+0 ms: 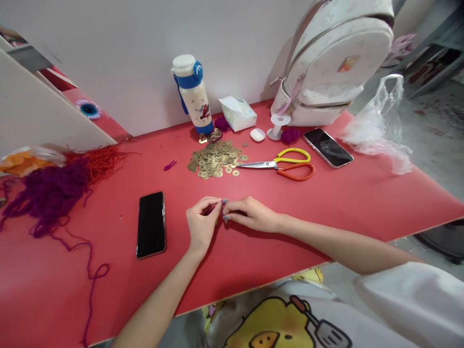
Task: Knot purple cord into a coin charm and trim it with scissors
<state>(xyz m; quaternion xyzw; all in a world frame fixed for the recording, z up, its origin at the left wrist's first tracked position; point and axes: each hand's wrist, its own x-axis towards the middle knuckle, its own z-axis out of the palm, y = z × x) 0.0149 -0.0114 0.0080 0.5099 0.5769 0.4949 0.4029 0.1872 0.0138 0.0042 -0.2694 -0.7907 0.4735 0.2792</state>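
Note:
Over the red table (253,261), my left hand (201,227) and my right hand (253,215) meet at the fingertips. A short bit of purple cord (222,203) shows between them, and my left fingers are pinched on it. The thumb and forefinger of my right hand close at the same spot, on the cord's end as far as I can see. Fingers hide most of the cord. Just beyond lies a heap of brass-coloured coins with holes (215,157). Scissors (286,164) with one yellow and one orange handle lie to its right.
A black phone (151,224) lies left of my hands, another phone (328,147) at right. Purple yarn (54,191) and red strands (99,162) spread at left. Behind stand a bottle (192,94), tissue pack (238,114), white spool (277,126), backpack (337,63) and plastic bag (380,128).

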